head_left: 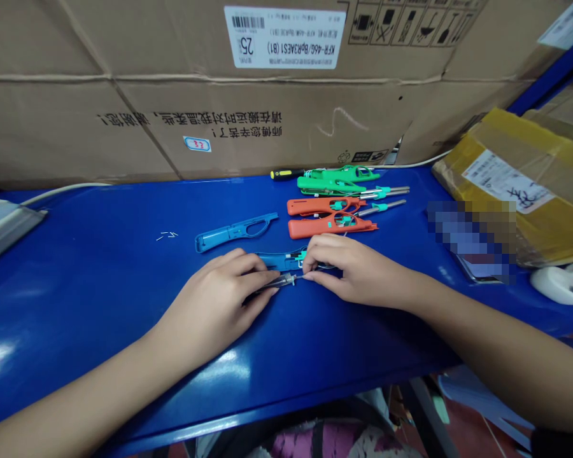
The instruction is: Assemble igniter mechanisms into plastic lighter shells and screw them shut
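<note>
My left hand (224, 289) is closed around a clear, dark-tinted lighter fuel tank (282, 280), whose valve end points right. Thumb and finger of my right hand (337, 264) pinch a thin piece at that valve end, too small to make out. Just behind my fingers lies a blue lighter shell half (279, 260) with green and white parts in it, partly hidden by both hands. Another blue shell half (236, 232), with a trigger loop, rests further back to the left.
Orange lighters (310, 228) and green lighters (325, 184) lie behind my hands, with a yellow-black screwdriver (286, 173). Small white pins (167, 235) are at left. A blurred phone (477, 248), a taped parcel (501, 184) and a white case (561, 283) stand right. Cardboard (219, 127) walls the back.
</note>
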A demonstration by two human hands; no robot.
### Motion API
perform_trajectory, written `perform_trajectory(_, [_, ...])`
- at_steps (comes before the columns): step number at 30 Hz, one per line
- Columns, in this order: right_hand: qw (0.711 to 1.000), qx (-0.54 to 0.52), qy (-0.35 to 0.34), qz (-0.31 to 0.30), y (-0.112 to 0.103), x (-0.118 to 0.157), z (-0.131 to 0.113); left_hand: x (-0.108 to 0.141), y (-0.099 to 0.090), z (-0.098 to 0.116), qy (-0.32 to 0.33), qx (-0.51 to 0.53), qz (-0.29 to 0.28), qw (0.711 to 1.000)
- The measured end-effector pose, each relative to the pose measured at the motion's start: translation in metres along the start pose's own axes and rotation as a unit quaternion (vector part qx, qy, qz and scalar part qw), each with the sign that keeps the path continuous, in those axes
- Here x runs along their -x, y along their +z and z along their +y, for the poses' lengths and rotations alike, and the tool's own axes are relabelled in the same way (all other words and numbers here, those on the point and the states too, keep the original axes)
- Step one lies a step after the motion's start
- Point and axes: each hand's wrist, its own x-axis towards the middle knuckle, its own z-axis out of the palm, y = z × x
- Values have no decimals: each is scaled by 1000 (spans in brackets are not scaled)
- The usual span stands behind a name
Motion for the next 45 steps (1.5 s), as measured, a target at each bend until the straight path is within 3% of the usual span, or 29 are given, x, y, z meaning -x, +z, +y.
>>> perform_trajectory(45, [1000, 12, -19, -10, -4, 0, 1, 0, 1, 0, 10, 6, 6, 1000])
